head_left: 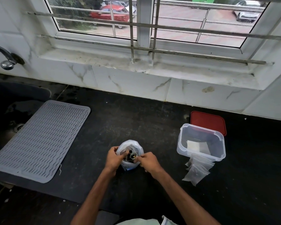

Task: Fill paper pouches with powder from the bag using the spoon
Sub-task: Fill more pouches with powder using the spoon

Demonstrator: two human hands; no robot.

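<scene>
A translucent plastic bag stands open on the black counter, with dark powder inside. My left hand grips the bag's left rim, fingers curled into its mouth. My right hand pinches a small open paper pouch held over the bag's mouth. The spoon is not clearly visible; a dark shape inside the bag may be it. Several small clear pouches lie fanned on the counter to the right.
A clear plastic container holding flat pouches stands right of the bag, its red lid behind it. A grey ribbed mat covers the left, over a dark sink with a tap. Tiled wall and window behind.
</scene>
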